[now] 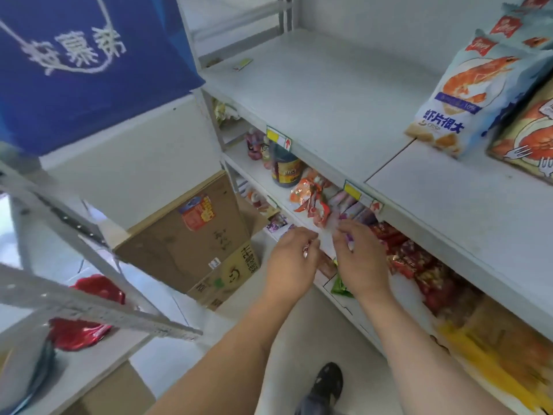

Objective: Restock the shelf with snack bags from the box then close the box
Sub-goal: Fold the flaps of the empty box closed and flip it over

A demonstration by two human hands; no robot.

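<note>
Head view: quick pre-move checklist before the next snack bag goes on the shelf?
1. Left hand free: not ok, its fingers pinch a small wrapped item.
2. Right hand free: not ok, it pinches a purple-marked packet.
3. Space on the middle shelf: ok, bare strip beside the dark bottle.
4. Space on the top shelf: ok, bare left of the shrimp chip bag.
5. Cardboard box open: ok, flap raised.
6. Bags left in the box: cannot tell, inside hidden.

Brown cardboard box open on floor, beside white shelf; blue shrimp-chip bag upright.
</note>
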